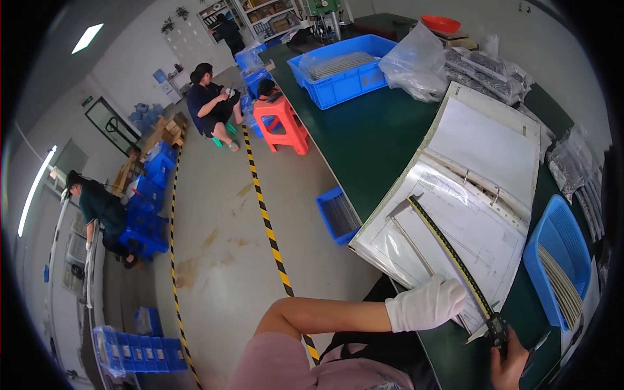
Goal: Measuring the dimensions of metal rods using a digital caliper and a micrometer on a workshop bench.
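Observation:
My left hand, in a white glove, is closed around a thin metal rod above an open ring binder. The rod sticks out past the glove at both ends. At the lower right, my bare right hand grips the display end of a long digital caliper with a dark, yellow-marked beam. The caliper lies slantwise over the binder, beside the rod, its far end near the rod's far tip. A technical drawing in a clear sleeve shows beneath them. Part of my right hand is cut off by the view's edge.
On the green table stand a blue crate of rods and a blue basket of rods. Plastic bags lie at the back. A red stool and blue bin stand left. Two people sit farther off; another stands behind.

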A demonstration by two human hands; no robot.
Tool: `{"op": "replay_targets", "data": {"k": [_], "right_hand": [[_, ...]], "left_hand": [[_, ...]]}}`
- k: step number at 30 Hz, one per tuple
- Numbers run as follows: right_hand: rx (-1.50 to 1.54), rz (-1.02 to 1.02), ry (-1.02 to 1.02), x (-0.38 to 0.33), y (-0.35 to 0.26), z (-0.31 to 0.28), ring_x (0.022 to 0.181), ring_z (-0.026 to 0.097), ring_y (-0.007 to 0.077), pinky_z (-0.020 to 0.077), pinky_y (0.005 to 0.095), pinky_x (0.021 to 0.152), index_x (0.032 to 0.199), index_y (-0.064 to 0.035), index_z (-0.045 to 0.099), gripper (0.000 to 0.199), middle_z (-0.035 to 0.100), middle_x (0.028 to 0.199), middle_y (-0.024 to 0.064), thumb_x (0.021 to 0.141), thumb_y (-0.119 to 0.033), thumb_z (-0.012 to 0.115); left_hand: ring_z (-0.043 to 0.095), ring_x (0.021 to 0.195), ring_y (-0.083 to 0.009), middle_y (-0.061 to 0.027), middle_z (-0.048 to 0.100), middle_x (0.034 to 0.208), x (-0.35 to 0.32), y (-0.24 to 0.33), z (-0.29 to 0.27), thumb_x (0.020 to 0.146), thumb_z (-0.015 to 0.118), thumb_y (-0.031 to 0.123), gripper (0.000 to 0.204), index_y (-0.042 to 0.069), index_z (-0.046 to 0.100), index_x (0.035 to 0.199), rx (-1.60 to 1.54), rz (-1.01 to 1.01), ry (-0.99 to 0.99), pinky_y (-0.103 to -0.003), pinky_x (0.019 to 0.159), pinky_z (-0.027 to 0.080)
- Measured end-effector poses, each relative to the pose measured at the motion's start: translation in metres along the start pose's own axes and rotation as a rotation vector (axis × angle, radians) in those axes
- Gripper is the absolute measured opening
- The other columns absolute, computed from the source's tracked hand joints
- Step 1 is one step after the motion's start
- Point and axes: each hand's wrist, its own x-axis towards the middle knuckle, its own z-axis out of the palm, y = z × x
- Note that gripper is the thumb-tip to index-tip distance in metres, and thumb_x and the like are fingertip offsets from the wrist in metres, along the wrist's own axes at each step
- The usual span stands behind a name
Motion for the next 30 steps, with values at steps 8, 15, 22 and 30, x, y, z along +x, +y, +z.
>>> {"op": "replay_targets", "data": {"k": [8, 15, 22, 30], "right_hand": [[0.194, 0.010, 0.073, 0.007, 0.011, 0.008, 0.050, 0.055, 0.0205, 0.0433, 0.0300, 0.049, 0.112, 0.0074, 0.052, 0.046, 0.056, 0.066, 0.0130, 0.069, -0.008, 0.061], [0.056, -0.059, 0.032, -0.008, 0.009, 0.004, 0.050, 0.055, 0.0226, 0.0436, 0.0305, 0.049, 0.107, 0.0072, 0.054, 0.040, 0.057, 0.067, 0.0137, 0.069, -0.004, 0.061], [0.144, -0.021, 0.058, -0.002, 0.009, 0.007, 0.055, 0.056, 0.0249, 0.0439, 0.0316, 0.052, 0.109, 0.0071, 0.053, 0.041, 0.057, 0.071, 0.0153, 0.069, -0.004, 0.056], [0.005, -0.069, 0.045, -0.001, 0.017, 0.008, 0.054, 0.057, 0.0275, 0.0430, 0.0355, 0.047, 0.096, 0.0018, 0.054, 0.031, 0.057, 0.069, 0.0119, 0.073, -0.017, 0.064]], "left_hand": [[0.046, 0.061, -0.0185, -0.0048, 0.040, 0.069, 0.004, -0.006, -0.009, 0.067, 0.053, 0.016, 0.010, 0.007, 0.049, 0.068, -0.063, -0.046, -0.124, -0.032, 0.051, 0.038], [0.047, 0.062, -0.0190, -0.0060, 0.041, 0.070, 0.004, -0.003, -0.007, 0.066, 0.054, 0.014, 0.010, 0.007, 0.047, 0.066, -0.090, -0.006, -0.113, -0.032, 0.052, 0.040], [0.048, 0.063, -0.0234, -0.0078, 0.040, 0.068, 0.007, -0.010, -0.011, 0.069, 0.054, 0.012, 0.010, 0.006, 0.046, 0.067, -0.234, -0.014, -0.185, -0.036, 0.055, 0.040], [0.047, 0.063, -0.0214, -0.0050, 0.040, 0.068, 0.009, -0.017, -0.008, 0.065, 0.057, 0.010, 0.010, 0.008, 0.048, 0.068, -0.202, 0.012, -0.211, -0.035, 0.054, 0.039]]}}
